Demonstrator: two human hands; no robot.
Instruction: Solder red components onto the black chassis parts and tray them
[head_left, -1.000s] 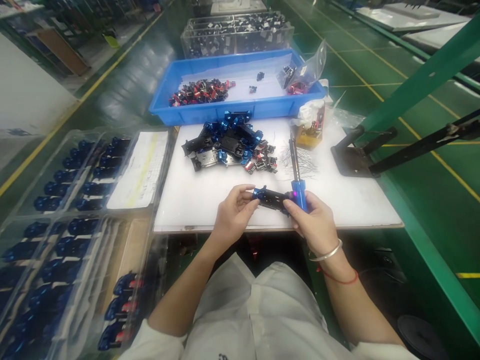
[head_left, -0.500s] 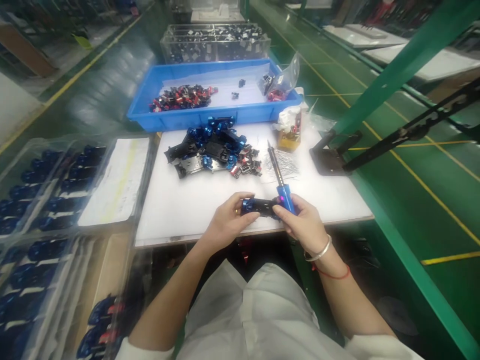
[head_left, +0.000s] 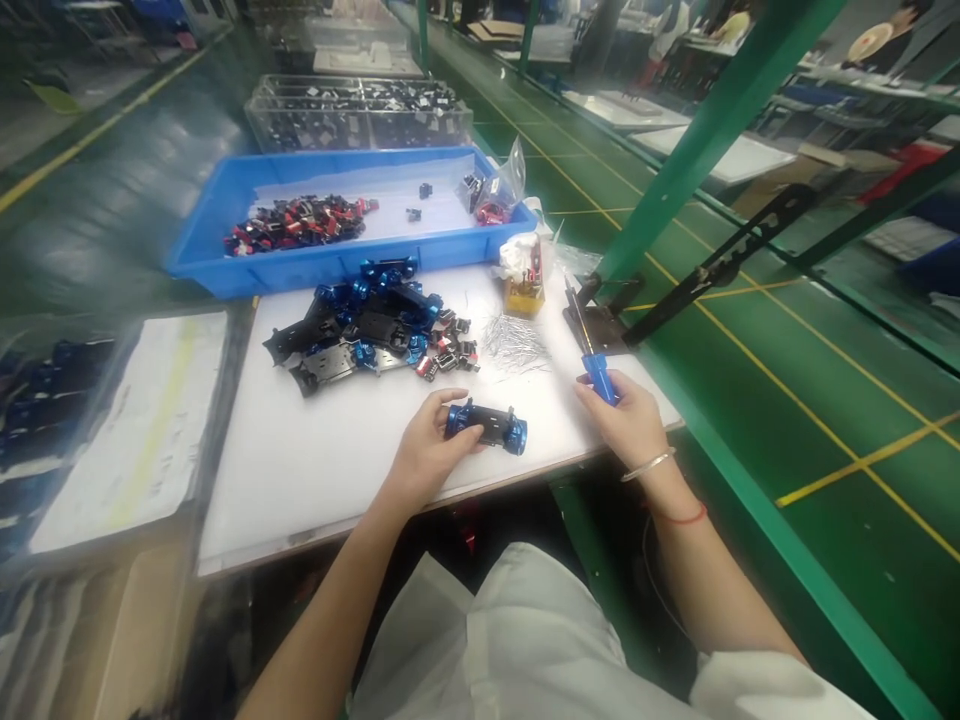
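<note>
My left hand (head_left: 431,447) lies over a black model car chassis with blue metal wheel parts (head_left: 486,427), which rests on the white table top and is held at its near side. My right hand (head_left: 626,420) is apart from it to the right, gripping a blue-handled soldering iron (head_left: 600,378). The iron's thin shaft points away from me, close to a black metal stand (head_left: 595,325). Beyond my hands lies a heap of similar black and blue chassis parts (head_left: 367,325). A small pile of thin cut wires (head_left: 514,342) sits near my right hand.
A white table (head_left: 300,500) has a blue tray (head_left: 352,270) of red and black parts behind it, beside a yellow container (head_left: 523,292). Printed papers (head_left: 142,430) lie left. A clear parts box (head_left: 360,115) stands beyond. Green frame beams (head_left: 720,110) rise right.
The chassis now rests on the table in my left hand alone. My right hand has moved off it to the right with the iron. The view has swung left.
</note>
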